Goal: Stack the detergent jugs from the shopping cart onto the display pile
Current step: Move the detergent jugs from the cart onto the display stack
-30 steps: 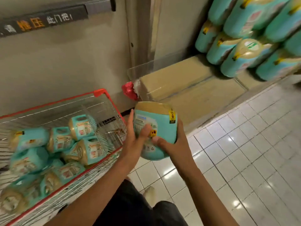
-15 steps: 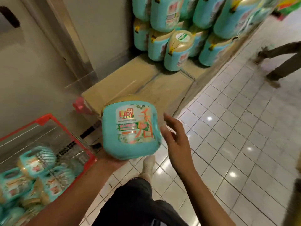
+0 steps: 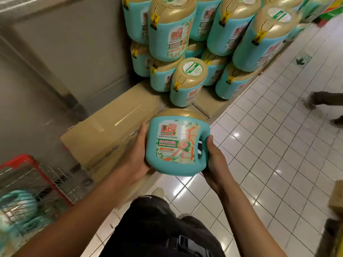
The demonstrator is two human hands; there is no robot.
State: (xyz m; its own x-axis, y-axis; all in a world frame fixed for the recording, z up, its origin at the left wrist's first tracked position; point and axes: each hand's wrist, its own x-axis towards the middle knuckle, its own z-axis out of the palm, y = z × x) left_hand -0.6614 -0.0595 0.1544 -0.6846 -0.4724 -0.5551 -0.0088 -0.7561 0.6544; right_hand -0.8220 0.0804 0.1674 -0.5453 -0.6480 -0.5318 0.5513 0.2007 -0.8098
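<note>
My left hand (image 3: 138, 154) and right hand (image 3: 216, 164) clasp one jug (image 3: 176, 143), not yet on the far, well-stacked display pile (image 3: 185, 52); more wait in the shopping cart (image 3: 27, 164), near left.

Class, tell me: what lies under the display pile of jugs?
The display pile stands on taped cardboard boxes. The box tops directly beneath it are covered.

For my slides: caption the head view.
Left hand and right hand hold a Liby detergent jug before the display pile.
</note>
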